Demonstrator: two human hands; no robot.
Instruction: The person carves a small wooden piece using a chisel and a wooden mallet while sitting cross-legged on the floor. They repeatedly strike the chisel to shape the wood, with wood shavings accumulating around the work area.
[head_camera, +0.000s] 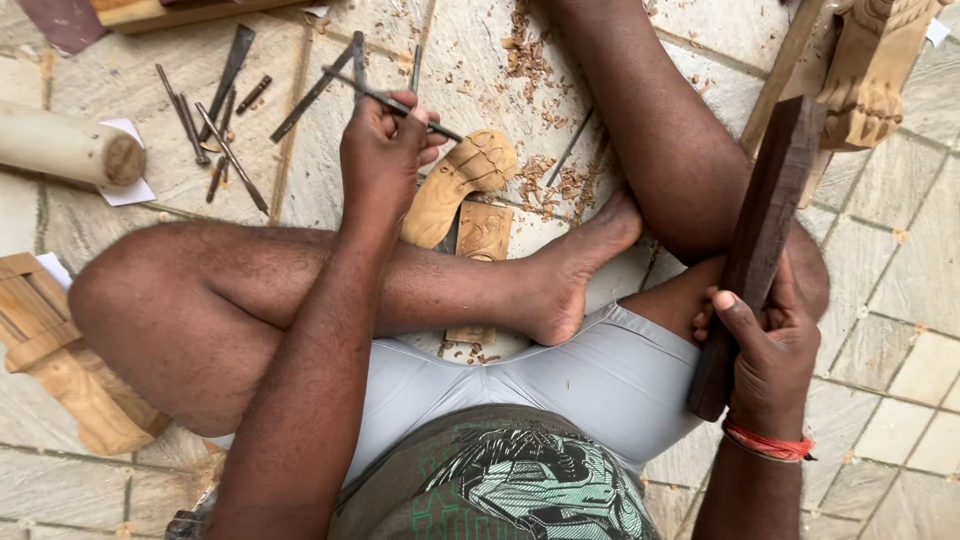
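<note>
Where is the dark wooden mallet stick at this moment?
In the head view, the dark wooden stick is on the right side, gripped near its lower end by the right hand, its top reaching a pale carved wooden piece.

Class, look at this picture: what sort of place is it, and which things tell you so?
Probably a wood carver's floor workspace. A half-carved wooden piece lies on paving among wood shavings, metal chisels are spread nearby, and the right hand grips a dark wooden mallet.

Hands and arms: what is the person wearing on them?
Both arms are bare, with no sleeves reaching them and no gloves. The right hand has a red-orange thread band wound around the wrist. The left hand has nothing on it; no rings or watch show.
</note>
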